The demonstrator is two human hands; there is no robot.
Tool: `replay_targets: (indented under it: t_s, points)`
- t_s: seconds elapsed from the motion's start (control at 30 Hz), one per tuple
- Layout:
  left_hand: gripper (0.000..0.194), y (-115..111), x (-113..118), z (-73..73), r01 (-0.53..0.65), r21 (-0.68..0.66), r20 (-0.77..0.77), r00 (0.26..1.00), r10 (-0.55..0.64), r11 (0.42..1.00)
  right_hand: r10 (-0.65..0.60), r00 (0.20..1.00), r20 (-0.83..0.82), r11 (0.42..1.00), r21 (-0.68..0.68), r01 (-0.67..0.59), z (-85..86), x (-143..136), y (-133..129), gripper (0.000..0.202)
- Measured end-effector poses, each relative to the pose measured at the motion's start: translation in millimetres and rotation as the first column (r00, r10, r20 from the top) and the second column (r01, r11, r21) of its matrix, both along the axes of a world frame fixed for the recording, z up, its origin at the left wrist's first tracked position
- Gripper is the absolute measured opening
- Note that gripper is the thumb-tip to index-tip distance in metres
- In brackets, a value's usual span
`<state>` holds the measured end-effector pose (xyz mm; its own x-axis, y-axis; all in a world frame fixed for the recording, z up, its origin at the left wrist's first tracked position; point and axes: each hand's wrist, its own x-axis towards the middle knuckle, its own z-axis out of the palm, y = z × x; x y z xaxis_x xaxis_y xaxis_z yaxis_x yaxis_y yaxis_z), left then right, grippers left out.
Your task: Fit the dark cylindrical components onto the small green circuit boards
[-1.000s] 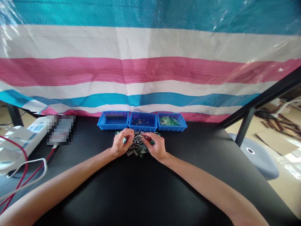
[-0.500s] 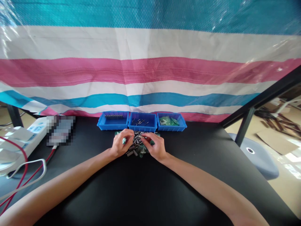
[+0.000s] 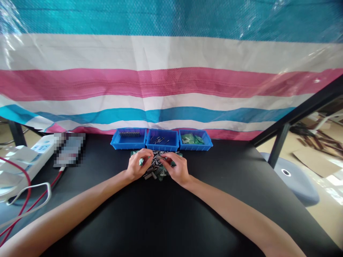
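Note:
A heap of small grey metal cylinders [image 3: 150,175], thin dark rods and green pieces [image 3: 162,172] lies on the black table. At its left side is my left hand [image 3: 137,166], thumb and forefinger closed over the heap; what sits between them is too small to make out. From the right, my right hand [image 3: 177,169] is closed too, its thumb and fingertips pinched at a small grey cylinder [image 3: 158,157]. The fingers hide part of the heap.
Behind the heap stand three blue bins in a row: the left bin [image 3: 128,145] has a line of small cylinders, the middle bin [image 3: 162,147] thin rods, the right bin [image 3: 197,146] green pieces. A power strip [image 3: 40,150] with cables lies left. A striped sheet [image 3: 171,82] hangs behind.
The fingertips of my right hand have shifted slightly over the heap. My left hand stays pinched in nearly the same place. The view has tilted up a little.

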<state>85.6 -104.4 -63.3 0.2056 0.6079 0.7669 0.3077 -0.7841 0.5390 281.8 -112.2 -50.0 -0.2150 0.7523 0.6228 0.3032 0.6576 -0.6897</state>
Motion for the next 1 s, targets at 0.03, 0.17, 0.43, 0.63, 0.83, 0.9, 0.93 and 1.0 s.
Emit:
replay_targets:
  t_s: [0.03,0.17,0.43,0.63,0.83,0.9,0.93,1.0]
  points:
    - [0.025,0.0,0.1,-0.2,-0.002,0.0,0.0,1.0,0.002,1.0,-0.005,1.0,0.003,1.0,-0.005,0.005,-0.1,0.1,0.0,0.01]
    - [0.024,0.8,0.9,-2.1,-0.023,0.025,0.014,1.0,0.023,0.999,-0.016,1.0,0.01,1.0,-0.003,0.016,0.2,0.7,0.2,0.012]
    - [0.021,0.7,2.1,-2.0,-0.051,0.056,0.013,0.999,0.051,0.997,-0.011,1.0,0.028,1.0,-0.022,0.012,0.7,0.7,0.6,0.011]
    - [0.021,0.1,2.4,-1.2,-0.055,0.073,0.017,0.998,0.054,0.996,0.001,1.0,0.024,1.0,-0.018,0.0,-0.2,0.9,0.5,0.011]
    - [0.018,-0.1,2.0,-1.9,-0.071,0.074,-0.001,0.997,0.072,0.995,0.0,1.0,0.015,1.0,-0.012,0.0,-1.0,0.7,0.9,0.011]
    - [0.017,-0.4,1.9,-1.4,-0.07,0.077,-0.016,0.997,0.072,0.995,0.002,1.0,0.01,1.0,-0.014,-0.002,-0.8,0.6,0.9,0.011]
    - [0.017,-0.6,1.8,-0.9,-0.068,0.081,-0.021,0.997,0.07,0.994,0.001,1.0,0.01,1.0,-0.014,-0.001,-0.7,0.5,0.8,0.011]
    - [0.018,-1.0,1.6,0.4,-0.058,0.081,-0.025,0.998,0.06,0.995,-0.001,1.0,0.015,1.0,-0.01,0.001,-0.3,0.5,0.6,0.011]
